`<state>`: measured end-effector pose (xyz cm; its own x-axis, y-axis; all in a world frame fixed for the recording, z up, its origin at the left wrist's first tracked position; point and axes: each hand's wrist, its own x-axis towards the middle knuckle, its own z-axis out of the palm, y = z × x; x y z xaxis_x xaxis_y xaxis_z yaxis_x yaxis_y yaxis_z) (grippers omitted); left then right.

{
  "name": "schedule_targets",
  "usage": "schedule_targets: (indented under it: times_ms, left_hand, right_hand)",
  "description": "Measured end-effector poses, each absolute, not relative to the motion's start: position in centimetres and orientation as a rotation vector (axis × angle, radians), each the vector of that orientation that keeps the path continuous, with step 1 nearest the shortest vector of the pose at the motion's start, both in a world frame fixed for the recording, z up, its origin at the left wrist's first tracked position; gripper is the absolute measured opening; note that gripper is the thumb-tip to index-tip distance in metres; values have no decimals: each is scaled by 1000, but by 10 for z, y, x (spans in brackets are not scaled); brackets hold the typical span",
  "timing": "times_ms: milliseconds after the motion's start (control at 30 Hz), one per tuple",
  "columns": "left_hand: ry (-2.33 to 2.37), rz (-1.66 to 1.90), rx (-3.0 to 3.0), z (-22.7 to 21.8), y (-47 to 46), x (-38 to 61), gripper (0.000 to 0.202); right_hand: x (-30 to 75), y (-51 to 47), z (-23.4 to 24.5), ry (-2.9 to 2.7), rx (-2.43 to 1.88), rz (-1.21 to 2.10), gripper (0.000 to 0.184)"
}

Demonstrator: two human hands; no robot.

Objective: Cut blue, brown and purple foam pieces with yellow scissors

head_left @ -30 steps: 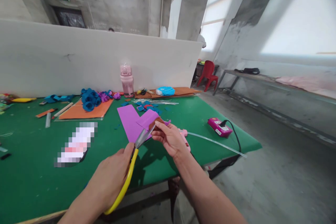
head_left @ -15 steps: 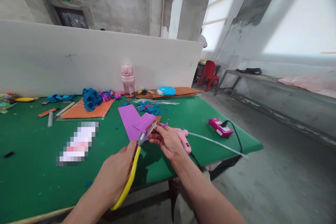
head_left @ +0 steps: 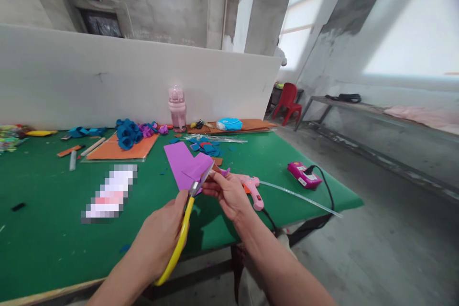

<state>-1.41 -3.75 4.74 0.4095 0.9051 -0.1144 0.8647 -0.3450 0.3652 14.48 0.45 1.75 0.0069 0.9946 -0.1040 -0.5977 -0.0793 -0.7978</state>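
My left hand (head_left: pixel 163 232) is closed around the yellow-handled scissors (head_left: pixel 180 244), whose blades point up and away along the edge of a small purple craft piece (head_left: pixel 198 165). The fingertips of my right hand (head_left: pixel 227 193) pinch this piece at its right side, close to the blade tips. A larger purple sheet (head_left: pixel 175 160) lies on the table behind it. Just beyond my right fingers is a scrap of brown material (head_left: pixel 217 161). A pink glue gun (head_left: pixel 256 193) lies to the right of my right hand, a clear glue stick (head_left: pixel 297 196) trailing from it.
On the green table (head_left: pixel 53 244) stand a pink bottle (head_left: pixel 177 110) and blue rolled flowers (head_left: pixel 128 134) on an orange sheet (head_left: pixel 103 149). Blue scraps (head_left: pixel 206 147) lie behind the purple sheet. A magenta power box (head_left: pixel 304 175) with a black cord sits at right. A white board (head_left: pixel 136 76) borders the back.
The view has turned slightly left, so the table things appear a little further right. The scissor blades look closer together at the purple piece. Both hands keep their holds.
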Motion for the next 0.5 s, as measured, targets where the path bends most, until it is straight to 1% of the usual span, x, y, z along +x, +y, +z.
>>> schedule_targets:
  times_ms: [267,500]
  left_hand:
    - [1514,224,2282,43,-36,-17,16]
    - [1504,140,2296,48,-39,-17,18]
  right_hand:
    - [139,2,18,-619,-783,1505,27]
    - [146,5,17,-697,-822,1530,31]
